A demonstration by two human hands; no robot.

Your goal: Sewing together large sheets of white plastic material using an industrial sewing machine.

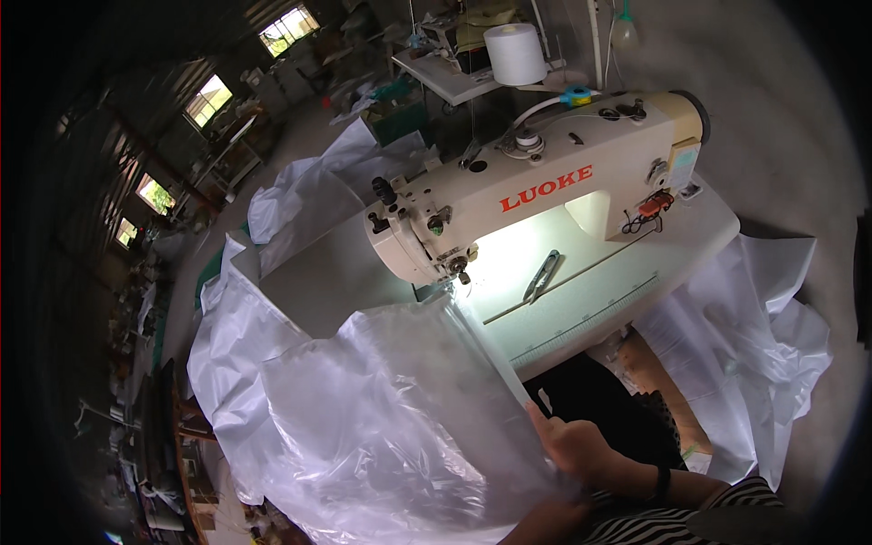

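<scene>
A large sheet of shiny white translucent plastic (363,418) spreads over the front left of the sewing machine table and hangs down toward me. Its folded right edge runs up to the needle area of a cream-coloured industrial sewing machine (554,191). At the lower end of that edge, my right hand (579,447) is closed on the plastic, index finger along the fold. My left hand (549,520) is blurred low in the picture, close beneath the right wrist and against the plastic; its fingers cannot be made out.
On the lit machine bed lies a utility knife (543,276). A white thread cone (515,54) stands behind the machine. More white plastic (745,345) drapes off the table's right side, and another heap (309,191) lies beyond its left side. Dark fabric (590,400) shows below the table's front edge.
</scene>
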